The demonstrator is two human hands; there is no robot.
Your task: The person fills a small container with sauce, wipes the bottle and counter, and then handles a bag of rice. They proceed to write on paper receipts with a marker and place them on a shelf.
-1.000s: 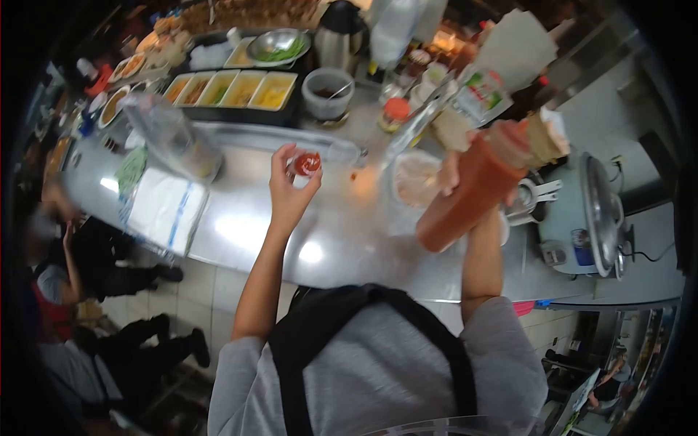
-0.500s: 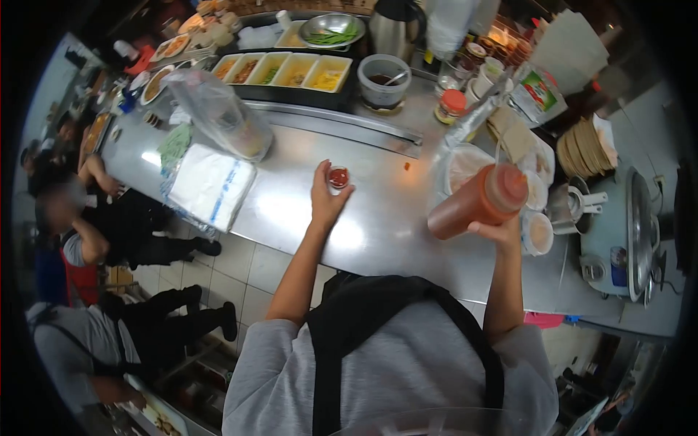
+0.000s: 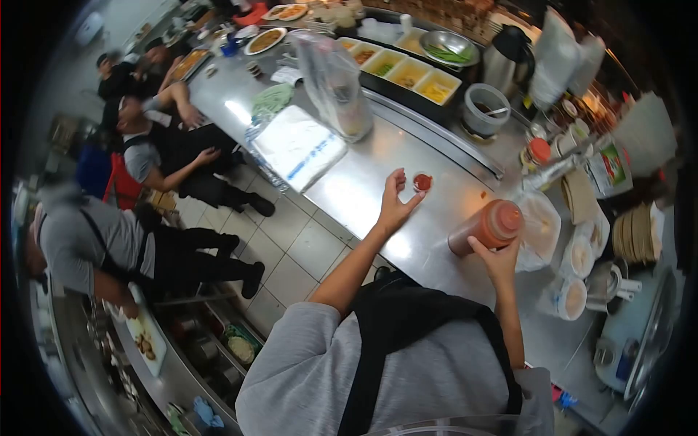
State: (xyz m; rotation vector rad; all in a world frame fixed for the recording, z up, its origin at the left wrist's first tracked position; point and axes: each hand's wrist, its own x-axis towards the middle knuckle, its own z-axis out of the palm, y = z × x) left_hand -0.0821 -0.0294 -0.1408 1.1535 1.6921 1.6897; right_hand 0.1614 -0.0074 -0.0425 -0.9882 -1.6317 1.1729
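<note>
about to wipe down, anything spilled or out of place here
An orange spot on the counter, near the bottle and outside the sauce cup, looks odd: it may be a stray drip. Nothing else clearly stands out.

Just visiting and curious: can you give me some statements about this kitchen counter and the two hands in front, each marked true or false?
1. The right hand is on the squeeze bottle. True.
2. The metal bowl holds something green. True.
3. The left hand grips the metal bowl. False: it is beside the small cup of red sauce.
4. The white plastic pack lies on the floor. False: it is on the counter.
</note>
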